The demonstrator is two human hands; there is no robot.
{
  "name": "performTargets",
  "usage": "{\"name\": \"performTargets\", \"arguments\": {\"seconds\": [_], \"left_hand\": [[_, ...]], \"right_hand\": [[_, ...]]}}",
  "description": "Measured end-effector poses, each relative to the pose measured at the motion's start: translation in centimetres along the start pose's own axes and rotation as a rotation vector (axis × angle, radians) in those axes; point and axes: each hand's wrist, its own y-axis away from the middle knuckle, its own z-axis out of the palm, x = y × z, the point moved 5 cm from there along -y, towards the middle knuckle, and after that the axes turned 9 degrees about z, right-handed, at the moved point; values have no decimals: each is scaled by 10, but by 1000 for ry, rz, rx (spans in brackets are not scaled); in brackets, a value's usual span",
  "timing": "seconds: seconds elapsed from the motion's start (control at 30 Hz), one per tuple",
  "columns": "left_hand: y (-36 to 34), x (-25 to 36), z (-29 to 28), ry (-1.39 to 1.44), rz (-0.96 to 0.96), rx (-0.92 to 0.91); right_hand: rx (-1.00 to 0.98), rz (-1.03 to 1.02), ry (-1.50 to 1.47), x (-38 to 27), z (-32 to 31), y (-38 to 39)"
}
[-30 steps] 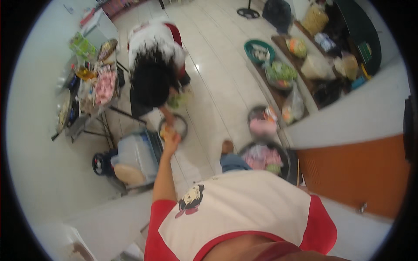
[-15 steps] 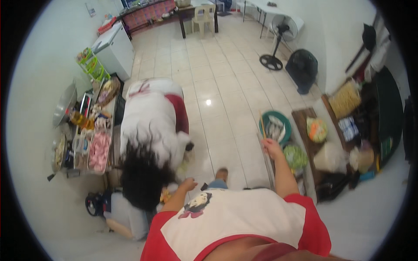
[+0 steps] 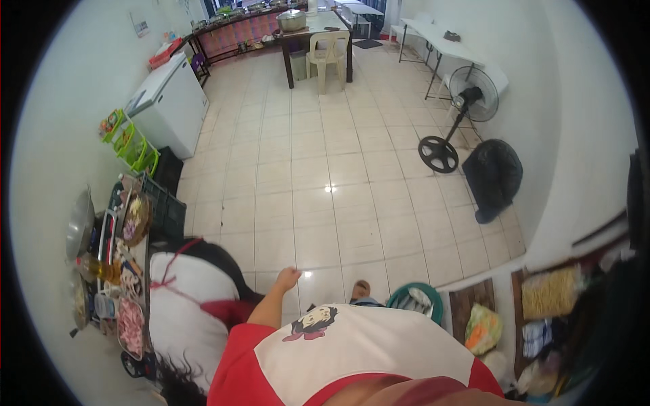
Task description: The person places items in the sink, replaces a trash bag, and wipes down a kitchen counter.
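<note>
My left hand is held out in front over the tiled floor, its fingers curled in, and nothing shows in it. Close by on the left, a co-worker in a white top and a red-tied apron bends low beside the food table. My right hand and forearm are hidden below the picture's edge or behind my shirt. On that side, nearest my body, stands a green basin with fish in it, partly covered by my shirt.
At left stand a tray of pink meat, an oil bottle, a green tiered rack and a white chest freezer. Ahead are a plastic chair and a dark-legged table. A stand fan and black bag line the right wall.
My view has swung up toward the far room, and the basin now sits lower in it. My right hand, earlier by the basin holding a thin stick, has left view. The left hand reaches further forward.
</note>
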Motion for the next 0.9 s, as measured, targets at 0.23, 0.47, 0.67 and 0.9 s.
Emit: {"name": "performTargets", "arguments": {"seconds": [0.23, 0.47, 0.67, 0.9], "left_hand": [[-65, -34, -14, 503, -688, 42], [-270, 6, -14, -68, -630, -504], [-714, 118, -88, -101, -197, -120], [-1125, 367, -185, 158, 167, 63]], "right_hand": [[-114, -396, 223, -501, 14, -46], [-7, -752, 81, -902, 20, -30], [6, -485, 329, -971, 8, -97], [108, -313, 523, -1126, -14, -202]]}}
